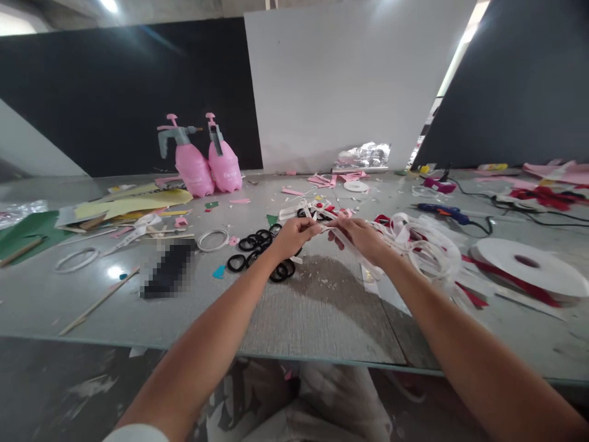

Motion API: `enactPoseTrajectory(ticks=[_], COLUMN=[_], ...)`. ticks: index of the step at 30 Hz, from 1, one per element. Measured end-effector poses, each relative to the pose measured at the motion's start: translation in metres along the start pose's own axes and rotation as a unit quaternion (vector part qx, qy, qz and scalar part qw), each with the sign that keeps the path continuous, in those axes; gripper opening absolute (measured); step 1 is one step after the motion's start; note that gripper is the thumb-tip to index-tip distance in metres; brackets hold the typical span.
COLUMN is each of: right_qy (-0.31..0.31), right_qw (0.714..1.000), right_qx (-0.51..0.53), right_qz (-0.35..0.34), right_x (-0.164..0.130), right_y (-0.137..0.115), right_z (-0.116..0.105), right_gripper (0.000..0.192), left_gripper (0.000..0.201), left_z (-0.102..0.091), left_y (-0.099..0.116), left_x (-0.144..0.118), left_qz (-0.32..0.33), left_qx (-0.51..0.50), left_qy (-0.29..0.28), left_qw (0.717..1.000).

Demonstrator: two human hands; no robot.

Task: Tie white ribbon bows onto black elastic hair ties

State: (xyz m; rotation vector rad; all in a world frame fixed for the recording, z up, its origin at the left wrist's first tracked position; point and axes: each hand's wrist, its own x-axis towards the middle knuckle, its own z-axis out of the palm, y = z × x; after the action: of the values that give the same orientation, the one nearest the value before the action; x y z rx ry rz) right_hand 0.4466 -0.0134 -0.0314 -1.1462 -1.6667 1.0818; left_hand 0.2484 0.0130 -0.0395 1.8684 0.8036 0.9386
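Above the middle of the table, my left hand (295, 236) pinches the end of a white ribbon (346, 244) between thumb and fingertips. Close beside it, my right hand (363, 238) has its fingers closed on the same ribbon, whose loose length slants down past the wrist. Several black ring-shaped bands (253, 241), which look like hair ties, lie by and partly behind my left hand. A tangled pile of white and red ribbon (432, 245) rests to the right of my right hand.
Two pink spray bottles (196, 169) stand at the back left. A blue glue gun (444, 212) and a white ribbon spool (501, 261) lie on the right. Left are a white ring (213, 240), a blurred dark object (168, 270), a thin stick (101, 299) and yellow sheets (133, 204).
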Motion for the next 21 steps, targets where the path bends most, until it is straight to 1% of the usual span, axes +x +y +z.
enactPoseTrajectory(ticks=[2,4,6,8,9,14,17,19,21], right_qy=[0.015,0.012,0.005,0.016,0.033,0.158,0.199,0.2,0.188], right_qw=[1.0,1.0,0.999,0.998,0.998,0.987,0.98,0.978,0.979], right_qx=[0.005,0.006,0.034,0.051,0.049,0.018,-0.014,-0.056,-0.083], right_qz=[0.008,0.005,0.008,0.014,0.015,0.006,0.009,0.011,0.01], right_x=[0.002,0.004,0.004,0.004,0.004,0.005,0.005,0.005,0.004], right_y=[0.004,0.008,0.01,0.01,0.009,0.004,0.004,0.005,0.007], right_z=[0.004,0.007,0.007,0.005,0.003,-0.012,-0.025,-0.034,-0.042], right_gripper=[0.045,0.04,0.039,0.039,0.039,0.038,0.04,0.042,0.043], left_gripper=[0.037,0.038,0.038,0.039,0.04,0.042,0.043,0.041,0.038], left_z=[-0.001,-0.001,-0.002,-0.003,-0.004,-0.014,-0.019,-0.021,-0.022], left_y=[0.001,0.0,0.0,-0.001,-0.001,-0.005,-0.007,-0.008,-0.008], left_x=[0.0,0.0,-0.001,-0.002,-0.002,-0.002,0.001,0.002,0.004], left_qz=[0.016,0.025,0.024,0.015,0.009,-0.021,-0.024,-0.01,0.003], left_qx=[0.049,0.08,0.086,0.074,0.065,0.006,-0.028,-0.038,-0.049], left_qy=[-0.007,-0.01,-0.011,-0.013,-0.014,-0.005,0.022,0.05,0.076], left_qw=[0.999,0.996,0.996,0.997,0.998,1.0,0.999,0.998,0.996])
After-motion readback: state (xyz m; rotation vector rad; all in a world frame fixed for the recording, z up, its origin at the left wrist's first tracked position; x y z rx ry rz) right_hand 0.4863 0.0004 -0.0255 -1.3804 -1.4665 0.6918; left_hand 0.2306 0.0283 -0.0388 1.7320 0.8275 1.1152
